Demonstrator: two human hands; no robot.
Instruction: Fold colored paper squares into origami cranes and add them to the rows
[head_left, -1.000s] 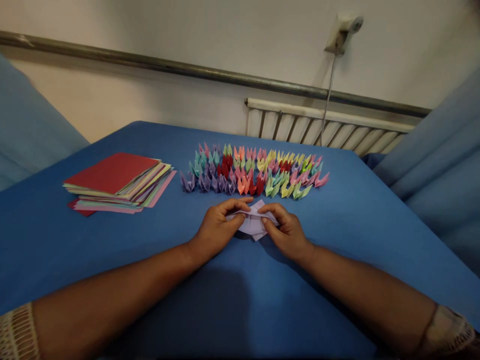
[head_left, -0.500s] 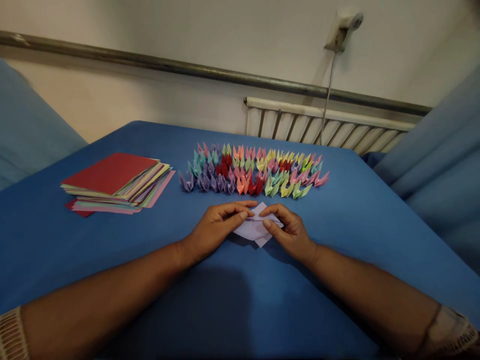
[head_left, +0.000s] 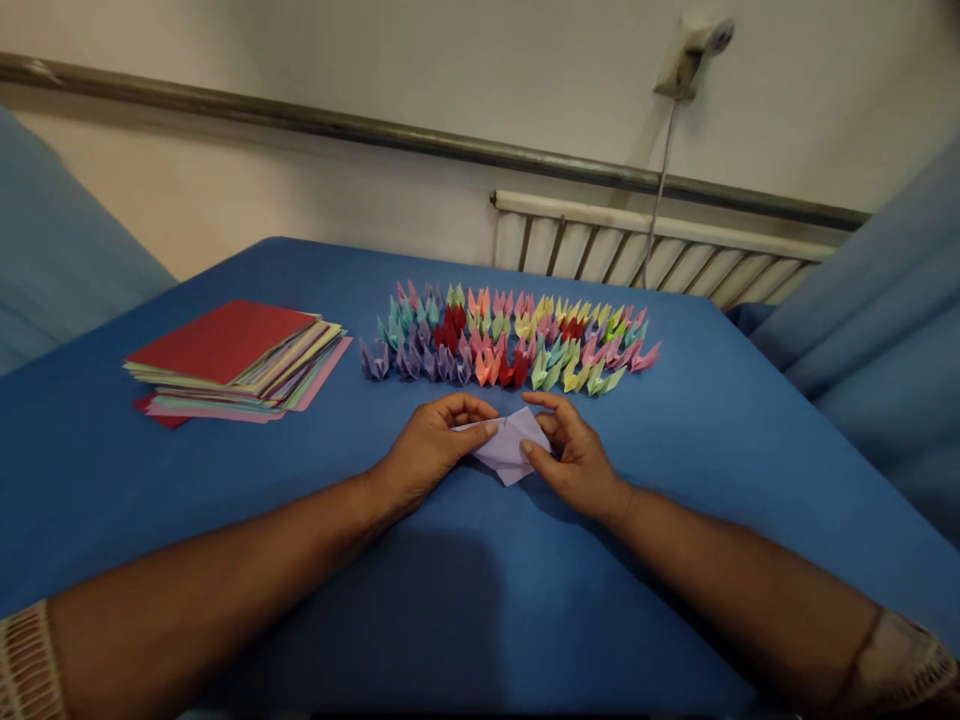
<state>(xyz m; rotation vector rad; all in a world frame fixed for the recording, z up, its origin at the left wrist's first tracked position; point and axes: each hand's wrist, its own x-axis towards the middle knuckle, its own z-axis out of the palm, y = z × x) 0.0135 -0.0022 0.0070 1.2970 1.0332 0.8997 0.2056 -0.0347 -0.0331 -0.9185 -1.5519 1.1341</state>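
Observation:
A pale lilac folded paper [head_left: 510,446] lies between both hands on the blue table [head_left: 712,450]. My left hand [head_left: 431,445] pinches its left side, fingers curled. My right hand [head_left: 574,455] grips the right side, thumb pressed on the top of the paper. Just beyond the hands stand rows of several small folded paper pieces [head_left: 510,338] in purple, red, orange, yellow, green and pink.
A stack of coloured paper sheets [head_left: 236,362] with a red sheet on top lies at the left of the table. Behind the table are a white wall, a metal rail [head_left: 375,130] and a white railing [head_left: 652,250]. Blue fabric hangs at both sides.
The hands have lifted and turned the lilac paper slightly, and it now shows a pointed flap between the thumbs. The view has shifted a little.

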